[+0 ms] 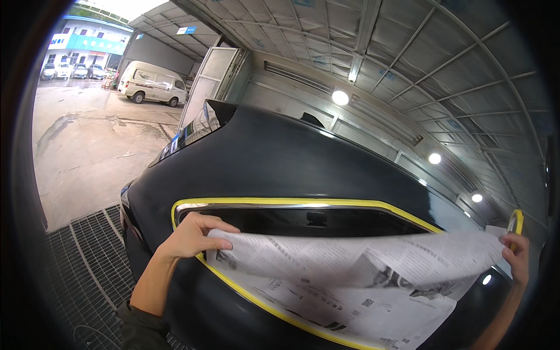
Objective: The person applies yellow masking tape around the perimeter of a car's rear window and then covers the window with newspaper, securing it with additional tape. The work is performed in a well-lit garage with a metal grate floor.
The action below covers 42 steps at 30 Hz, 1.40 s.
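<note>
A sheet of newspaper (326,256) is stretched between my two hands over a car's side window (291,220). Thumb and fingers of my left hand (201,236) pinch its upper left corner, close to the window's front-left end. At the far right my right hand (516,256) grips the sheet's other end, with a roll of yellow masking tape (517,223) at its fingertips. The paper's upper part is folded over, and its lower part hangs across the window's lower edge. Yellow masking tape (280,202) runs along the window's frame.
The dark matte car body (256,157) fills the middle. A metal floor grating (81,262) lies at the left. Beyond the open door (213,76), a pale van (153,83) stands outside. Round lamps (340,97) shine along the wall.
</note>
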### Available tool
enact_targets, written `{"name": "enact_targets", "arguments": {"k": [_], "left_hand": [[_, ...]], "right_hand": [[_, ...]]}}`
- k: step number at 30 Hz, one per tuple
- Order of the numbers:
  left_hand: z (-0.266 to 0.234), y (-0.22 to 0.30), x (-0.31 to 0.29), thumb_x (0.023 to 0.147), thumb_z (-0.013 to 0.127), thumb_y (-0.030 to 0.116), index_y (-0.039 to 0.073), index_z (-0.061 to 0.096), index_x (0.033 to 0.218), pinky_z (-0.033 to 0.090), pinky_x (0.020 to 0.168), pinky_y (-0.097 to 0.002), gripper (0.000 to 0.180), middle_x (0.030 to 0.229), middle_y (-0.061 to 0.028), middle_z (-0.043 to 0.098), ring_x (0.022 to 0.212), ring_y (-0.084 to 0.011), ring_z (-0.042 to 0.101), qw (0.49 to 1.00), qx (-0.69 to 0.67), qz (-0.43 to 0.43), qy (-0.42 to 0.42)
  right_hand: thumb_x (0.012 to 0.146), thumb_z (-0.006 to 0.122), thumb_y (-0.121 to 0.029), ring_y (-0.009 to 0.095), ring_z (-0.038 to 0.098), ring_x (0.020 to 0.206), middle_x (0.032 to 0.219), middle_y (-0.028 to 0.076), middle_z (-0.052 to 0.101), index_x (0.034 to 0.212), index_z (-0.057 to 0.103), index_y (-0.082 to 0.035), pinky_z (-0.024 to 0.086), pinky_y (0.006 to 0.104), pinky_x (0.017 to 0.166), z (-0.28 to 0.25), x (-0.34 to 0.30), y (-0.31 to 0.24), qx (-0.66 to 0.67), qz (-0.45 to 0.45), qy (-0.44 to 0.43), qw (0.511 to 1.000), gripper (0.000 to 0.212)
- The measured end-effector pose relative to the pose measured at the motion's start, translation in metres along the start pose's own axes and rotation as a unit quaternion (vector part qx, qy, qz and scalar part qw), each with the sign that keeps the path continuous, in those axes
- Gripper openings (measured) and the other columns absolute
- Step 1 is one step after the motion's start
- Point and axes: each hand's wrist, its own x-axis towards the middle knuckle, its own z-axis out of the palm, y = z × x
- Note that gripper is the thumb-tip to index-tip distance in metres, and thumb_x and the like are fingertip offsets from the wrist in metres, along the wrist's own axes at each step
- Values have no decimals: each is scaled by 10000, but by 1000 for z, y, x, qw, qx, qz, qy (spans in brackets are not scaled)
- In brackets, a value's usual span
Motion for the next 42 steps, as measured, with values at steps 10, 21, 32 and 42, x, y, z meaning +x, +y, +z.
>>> {"name": "enact_targets", "arguments": {"k": [10, 21, 32, 42], "left_hand": [[-5, -20, 70, 916, 845, 212, -20, 813, 1076, 515, 774, -268, 284, 880, -28, 751, 837, -88, 642, 995, -10, -94, 7], [14, -57, 111, 928, 822, 142, -32, 776, 1073, 464, 647, -209, 231, 799, 2, 692, 689, -36, 571, 982, -93, -117, 119], [11, -61, 87, 907, 844, 178, 1, 819, 1041, 500, 665, -281, 223, 692, -8, 680, 646, -71, 555, 989, 55, -36, 130], [24, -49, 83, 871, 840, 211, 2, 801, 924, 518, 671, -347, 219, 734, -101, 690, 674, -189, 651, 966, 173, -34, 190]], "right_hand": [[817, 829, -136, 104, 582, 792, 836, 19, 675, 950, 786, 0, 444, 269, 733, 24, 103, -31, 24, 117, -234, 965, 194], [825, 843, -89, 101, 610, 696, 715, 5, 690, 830, 779, 7, 477, 293, 659, 108, 186, 66, -86, 189, -267, 941, 116], [795, 898, -205, 284, 700, 793, 837, 157, 756, 852, 805, -19, 540, 415, 769, 147, 193, 101, -289, 138, -261, 911, 215], [787, 890, -202, 348, 719, 866, 884, 191, 761, 857, 810, -30, 562, 454, 845, 174, 182, 88, -351, 126, -217, 902, 203]]}}
